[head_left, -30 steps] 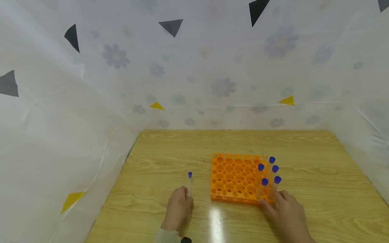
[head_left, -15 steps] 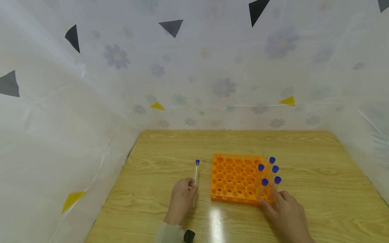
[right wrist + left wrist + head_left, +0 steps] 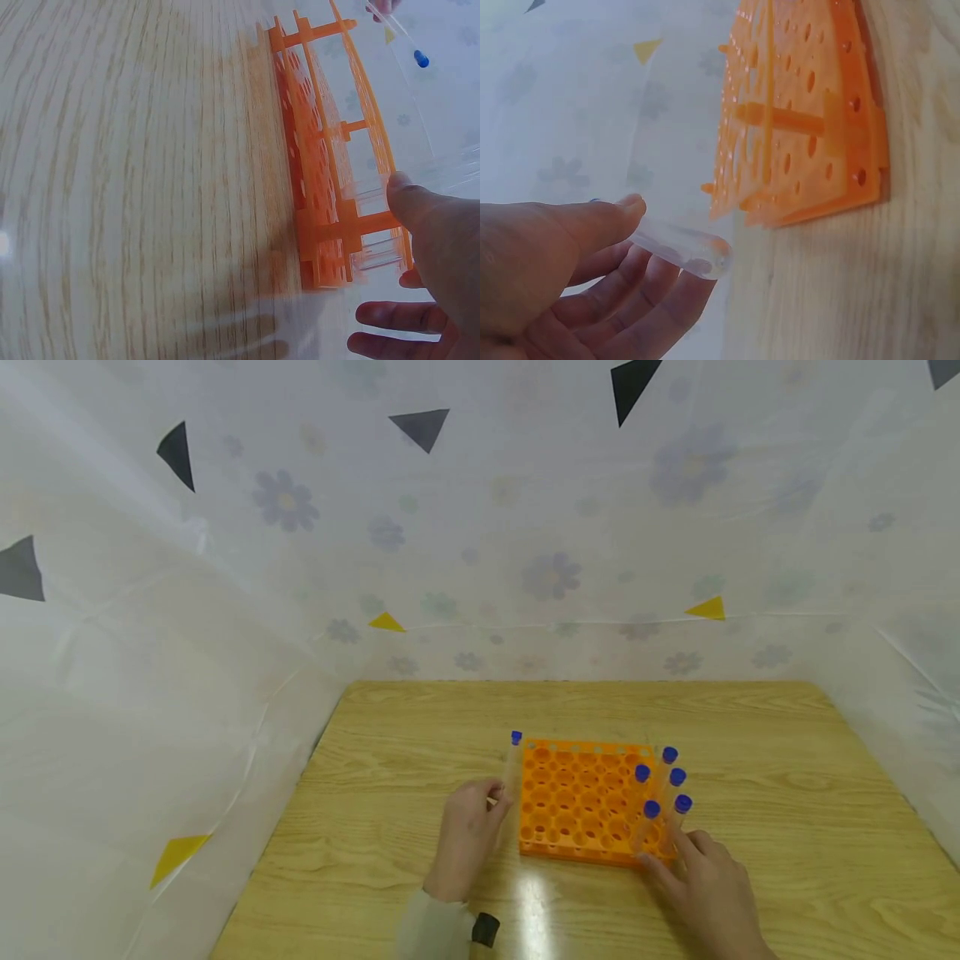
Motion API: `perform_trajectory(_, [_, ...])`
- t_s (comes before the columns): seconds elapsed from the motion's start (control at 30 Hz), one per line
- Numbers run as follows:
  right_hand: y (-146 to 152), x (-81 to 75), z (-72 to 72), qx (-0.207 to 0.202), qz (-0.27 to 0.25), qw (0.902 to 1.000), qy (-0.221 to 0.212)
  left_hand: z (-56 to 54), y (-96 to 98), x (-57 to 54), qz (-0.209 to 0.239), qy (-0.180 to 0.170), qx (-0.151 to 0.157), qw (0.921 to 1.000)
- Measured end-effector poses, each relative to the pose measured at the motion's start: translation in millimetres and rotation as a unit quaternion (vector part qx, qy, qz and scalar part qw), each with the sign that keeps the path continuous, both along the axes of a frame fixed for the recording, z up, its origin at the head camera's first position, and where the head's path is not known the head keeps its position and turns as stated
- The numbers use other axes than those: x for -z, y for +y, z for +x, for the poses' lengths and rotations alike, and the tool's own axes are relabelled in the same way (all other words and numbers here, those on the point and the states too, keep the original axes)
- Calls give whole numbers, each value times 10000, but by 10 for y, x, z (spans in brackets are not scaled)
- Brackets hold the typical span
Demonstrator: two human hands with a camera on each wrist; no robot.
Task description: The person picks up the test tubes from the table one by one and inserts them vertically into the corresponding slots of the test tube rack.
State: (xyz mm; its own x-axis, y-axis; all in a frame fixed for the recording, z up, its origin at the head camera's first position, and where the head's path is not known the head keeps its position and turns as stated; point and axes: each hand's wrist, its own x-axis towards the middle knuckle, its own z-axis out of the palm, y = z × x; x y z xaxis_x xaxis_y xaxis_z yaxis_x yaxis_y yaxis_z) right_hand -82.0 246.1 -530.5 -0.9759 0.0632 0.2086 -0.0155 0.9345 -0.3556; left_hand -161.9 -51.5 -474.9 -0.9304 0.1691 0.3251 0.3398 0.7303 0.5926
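My left hand point(image 3: 463, 835) pinches a clear test tube point(image 3: 676, 246) with a blue cap point(image 3: 516, 737) between thumb and fingers. It holds the tube nearly upright, just off the left side of an orange test tube rack point(image 3: 566, 797). In the left wrist view the tube's rounded bottom hangs free, apart from the rack. My right hand point(image 3: 712, 885) grips the rack's near right corner, its thumb point(image 3: 409, 196) on the upper plate in the right wrist view. Several blue-capped test tubes point(image 3: 651, 810) stand in the rack's right end; their lower parts are partly hidden.
The rack stands on a wood-grain table point(image 3: 405, 735). White flowered sheeting point(image 3: 480, 552) with dark and yellow triangles closes off the back and both sides. A black band point(image 3: 486, 929) sits at my left wrist.
My left hand has lifted the test tube and carried it right and away from me, up to the rack's left side. My right hand and the rack stay in place.
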Motion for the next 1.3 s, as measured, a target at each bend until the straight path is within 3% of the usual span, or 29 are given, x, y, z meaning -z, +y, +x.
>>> perform_trajectory(0.2, [-3, 8, -4, -26, 12, 9998, 181, -46, 145, -36, -131, 298, 235, 9992])
perform_trajectory(0.6, [6, 16, -2, -24, 36, 9999, 142, -114, 525, -218, 83, 164, 668, 9976])
perform_trajectory(0.87, [2, 6, -3, 16, -10, 10000, -3, -172, 789, -283, 356, -333, 1014, 9936])
perform_trajectory(1.07, [-18, 25, -11, 2, 34, 9995, 312, -231, 936, -331, 668, -931, 1229, 9858])
perform_trajectory(1.3, [-34, 13, -1, 23, 47, 9998, 191, -319, 1089, -327, 631, -1166, 1506, 9797])
